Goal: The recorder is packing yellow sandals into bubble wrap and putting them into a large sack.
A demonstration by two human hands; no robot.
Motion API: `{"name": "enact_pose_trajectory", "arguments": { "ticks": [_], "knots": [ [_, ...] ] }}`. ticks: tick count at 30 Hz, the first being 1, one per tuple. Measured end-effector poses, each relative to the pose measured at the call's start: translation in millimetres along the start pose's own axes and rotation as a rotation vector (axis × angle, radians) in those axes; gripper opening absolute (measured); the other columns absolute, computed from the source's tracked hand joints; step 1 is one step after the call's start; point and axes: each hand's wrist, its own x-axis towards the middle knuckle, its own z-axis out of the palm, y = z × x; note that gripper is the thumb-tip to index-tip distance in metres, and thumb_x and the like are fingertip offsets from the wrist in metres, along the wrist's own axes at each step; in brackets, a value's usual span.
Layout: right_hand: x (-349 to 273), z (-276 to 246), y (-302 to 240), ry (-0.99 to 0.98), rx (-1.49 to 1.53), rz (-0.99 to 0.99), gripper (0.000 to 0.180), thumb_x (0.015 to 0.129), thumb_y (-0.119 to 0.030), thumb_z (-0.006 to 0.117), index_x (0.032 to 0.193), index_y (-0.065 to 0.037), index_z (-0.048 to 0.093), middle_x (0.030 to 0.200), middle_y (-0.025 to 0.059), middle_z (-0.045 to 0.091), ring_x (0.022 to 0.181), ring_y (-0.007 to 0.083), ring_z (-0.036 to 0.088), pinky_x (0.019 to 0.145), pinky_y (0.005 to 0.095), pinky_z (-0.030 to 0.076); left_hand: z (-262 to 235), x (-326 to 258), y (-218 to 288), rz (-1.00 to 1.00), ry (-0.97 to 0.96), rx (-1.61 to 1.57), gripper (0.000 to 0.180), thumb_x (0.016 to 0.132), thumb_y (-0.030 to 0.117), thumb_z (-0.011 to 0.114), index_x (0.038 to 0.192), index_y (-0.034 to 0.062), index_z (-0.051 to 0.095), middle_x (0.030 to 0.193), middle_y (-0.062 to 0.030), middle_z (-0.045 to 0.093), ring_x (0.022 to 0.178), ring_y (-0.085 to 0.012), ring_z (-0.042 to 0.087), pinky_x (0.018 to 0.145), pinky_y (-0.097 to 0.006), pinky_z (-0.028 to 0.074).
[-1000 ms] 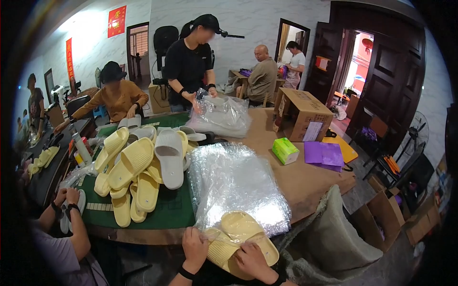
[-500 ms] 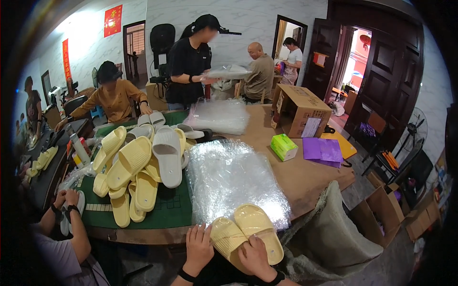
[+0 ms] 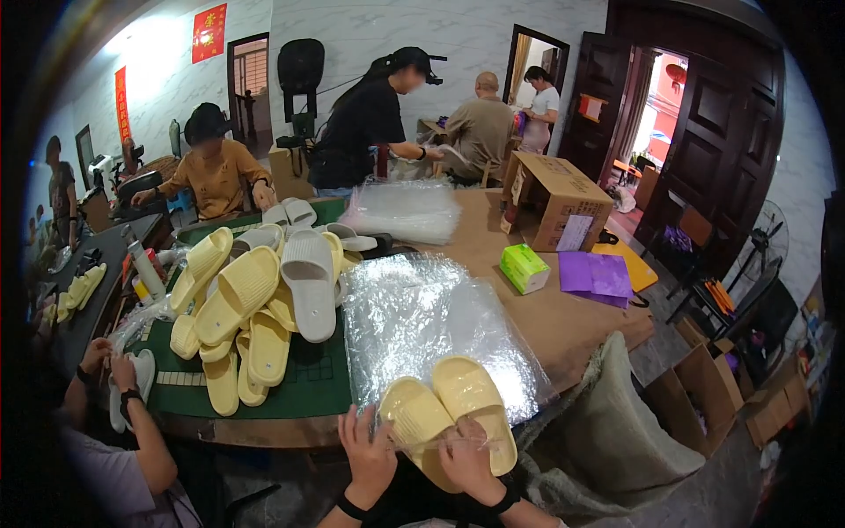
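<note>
A pair of yellow slippers [image 3: 466, 392] lies in a clear plastic bag at the front edge of the table, toes up and side by side. My left hand [image 3: 367, 451] is beside the left slipper, fingers spread and stretched upward, its thumb side touching the film. Over the lower part of the pair, my right hand [image 3: 468, 453] has its fingers curled on the bag film. Beyond the pair a stack of clear plastic bags [image 3: 422, 308] lies flat and shiny. To the left is a heap of yellow slippers [image 3: 236, 304] with a few grey slippers [image 3: 308, 282].
A second stack of bags [image 3: 403, 211] lies farther back. Right of it are a cardboard box [image 3: 559, 198], a green packet [image 3: 525, 268] and purple sheets [image 3: 595, 275]. A large sack [image 3: 607, 431] stands at the right front. Co-workers stand or sit around; one person's hands [image 3: 107, 365] are at lower left.
The bagged slippers and both my hands have shifted slightly up and left. My left fingers are more spread. The standing person in black has leaned right, toward the seated person at the back.
</note>
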Motion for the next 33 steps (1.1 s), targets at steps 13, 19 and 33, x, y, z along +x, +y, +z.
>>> {"name": "enact_pose_trajectory", "arguments": {
  "ticks": [13, 19, 33],
  "knots": [
    [23.5, 29.5, 18.0, 0.174, -0.094, -0.074, 0.022, 0.079, -0.019, 0.059, 0.092, -0.002, 0.06, 0.094, 0.0194, 0.058, 0.103, 0.0381, 0.052, 0.099, 0.0522, 0.032, 1.6, 8.2, 10.4, -0.221, -0.028, -0.482, 0.049, 0.075, -0.008, 0.053, 0.122, 0.0053, 0.059, 0.127, -0.0214, 0.051, 0.096, -0.0353, 0.061, 0.079, -0.039, 0.052],
    [29.3, 57.7, 46.5, 0.142, 0.034, -0.004, 0.016, 0.082, -0.018, 0.056, 0.09, -0.005, 0.06, 0.091, 0.0165, 0.06, 0.097, 0.0329, 0.054, 0.091, 0.0481, 0.035, 4.8, 9.4, 12.9, -0.165, -0.159, -0.594, 0.051, 0.074, -0.009, 0.054, 0.123, 0.0073, 0.06, 0.131, -0.0205, 0.049, 0.082, -0.0286, 0.062, 0.074, -0.034, 0.053],
    [44.0, 43.7, 26.5, 0.5, -0.126, -0.107, 0.01, 0.08, -0.016, 0.058, 0.083, -0.01, 0.065, 0.081, 0.0065, 0.057, 0.097, 0.0294, 0.05, 0.087, 0.0459, 0.035, 25.0, 3.7, 8.5, -0.41, -0.187, -0.56, 0.063, 0.076, -0.008, 0.052, 0.137, 0.0089, 0.045, 0.124, -0.0269, 0.051, 0.101, -0.039, 0.059, 0.084, -0.04, 0.049]
  ]
}}
